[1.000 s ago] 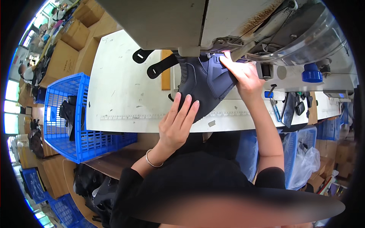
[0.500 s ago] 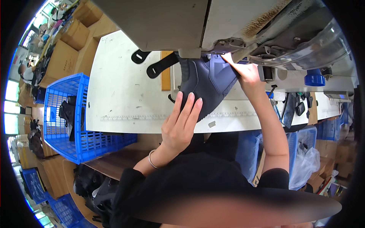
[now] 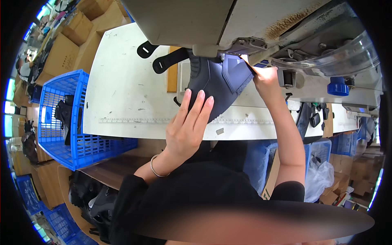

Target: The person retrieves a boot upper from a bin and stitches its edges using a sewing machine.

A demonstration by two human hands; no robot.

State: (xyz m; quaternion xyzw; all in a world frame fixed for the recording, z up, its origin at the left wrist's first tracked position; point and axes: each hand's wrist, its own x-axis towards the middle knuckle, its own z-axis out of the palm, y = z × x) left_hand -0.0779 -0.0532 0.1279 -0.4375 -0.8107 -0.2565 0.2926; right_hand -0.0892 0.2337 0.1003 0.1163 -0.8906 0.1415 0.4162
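A dark grey padded fabric piece (image 3: 218, 87) lies under the head of an industrial sewing machine (image 3: 185, 24). From its upper left side stick out two black straps (image 3: 166, 61) with slotted, rounded ends. My left hand (image 3: 185, 128) rests flat on the piece's near left part, its fingers stretched out and slightly apart. At the piece's right edge, close beside the lit sewing area, my right hand (image 3: 267, 83) grips the material; the machine and the piece partly hide its fingertips. The needle is hidden behind the machine head.
The white table (image 3: 122, 81) has a ruler strip along its front edge. On the left stands a blue plastic basket (image 3: 77, 157) with dark pieces inside. A carton (image 3: 65, 179) below holds more dark pieces. Dark tools (image 3: 314, 118) lie at the right, above blue bins.
The whole view has shifted slightly, so the table and basket appear a little farther left and up. Both hands keep their places on the grey piece, which has barely moved under the machine.
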